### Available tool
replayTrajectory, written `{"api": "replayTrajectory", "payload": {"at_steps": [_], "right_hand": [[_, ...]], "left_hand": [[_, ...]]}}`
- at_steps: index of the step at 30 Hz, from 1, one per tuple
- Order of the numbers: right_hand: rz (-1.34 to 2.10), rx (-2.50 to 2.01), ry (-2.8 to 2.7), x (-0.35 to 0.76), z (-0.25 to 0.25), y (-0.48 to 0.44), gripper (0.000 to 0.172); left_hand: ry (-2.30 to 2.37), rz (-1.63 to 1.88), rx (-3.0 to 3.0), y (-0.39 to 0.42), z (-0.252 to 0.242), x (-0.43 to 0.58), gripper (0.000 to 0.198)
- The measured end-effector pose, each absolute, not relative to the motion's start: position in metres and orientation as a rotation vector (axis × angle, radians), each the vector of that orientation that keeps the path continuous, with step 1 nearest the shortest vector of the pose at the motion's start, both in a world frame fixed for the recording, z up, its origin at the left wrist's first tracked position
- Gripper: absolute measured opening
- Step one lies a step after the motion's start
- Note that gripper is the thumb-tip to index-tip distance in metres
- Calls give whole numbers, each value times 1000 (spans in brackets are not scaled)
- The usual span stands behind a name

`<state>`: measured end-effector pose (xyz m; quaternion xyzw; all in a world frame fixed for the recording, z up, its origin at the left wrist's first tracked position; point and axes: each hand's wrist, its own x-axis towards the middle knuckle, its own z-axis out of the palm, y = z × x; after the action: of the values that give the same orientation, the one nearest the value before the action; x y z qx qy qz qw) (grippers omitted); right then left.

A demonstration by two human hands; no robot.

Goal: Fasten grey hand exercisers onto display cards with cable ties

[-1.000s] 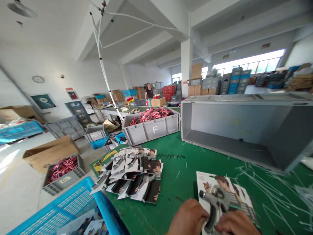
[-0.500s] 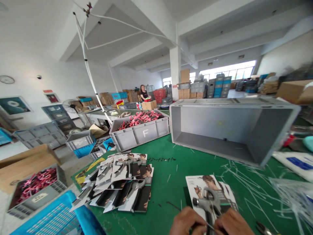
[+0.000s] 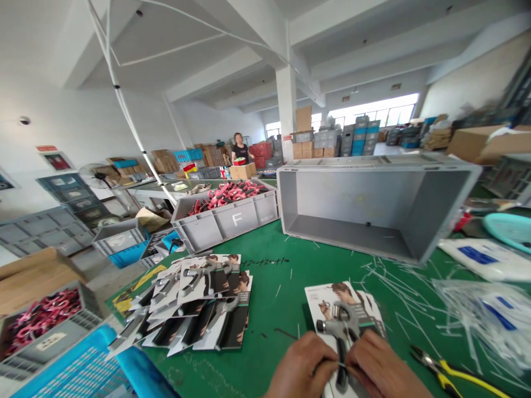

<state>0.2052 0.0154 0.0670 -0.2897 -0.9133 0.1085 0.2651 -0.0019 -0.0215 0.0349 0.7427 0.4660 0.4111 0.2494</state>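
A grey hand grip (image 3: 342, 326) with a black handle lies on a printed card (image 3: 312, 301), which rests on more such cards. My left hand (image 3: 305, 362) is closed at the left of the handle, its fingertips pinching a thin white tie (image 3: 341, 364) that crosses the handle. From the right side, my right hand (image 3: 379, 362) is closed at the same spot, fingertips against the tie and handle. Further left is a pile of carded hand grips (image 3: 211, 309), overlapping one another. Loose white ties (image 3: 396, 287) are scattered on the green table (image 3: 265, 309).
Pliers with yellow-and-black handles (image 3: 440, 367) lie right of my right hand. A grey crate on its side (image 3: 352, 237) and a crate of red-and-black pieces (image 3: 226, 218) stand behind. Plastic bags (image 3: 481, 309) are at right, a blue basket (image 3: 78, 359) at lower left. A person (image 3: 239, 150) stands far back.
The view has shifted, so things sit further left and the pliers show more fully. Both hands have closed in around the handle, with the tie now drawn across it.
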Motion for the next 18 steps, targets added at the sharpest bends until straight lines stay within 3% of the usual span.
{"api": "replayTrajectory", "payload": {"at_steps": [18], "right_hand": [[492,-893,-2530,206,70,11,18]], "left_hand": [[1210,911,1955,-24,61,-5,14]]}}
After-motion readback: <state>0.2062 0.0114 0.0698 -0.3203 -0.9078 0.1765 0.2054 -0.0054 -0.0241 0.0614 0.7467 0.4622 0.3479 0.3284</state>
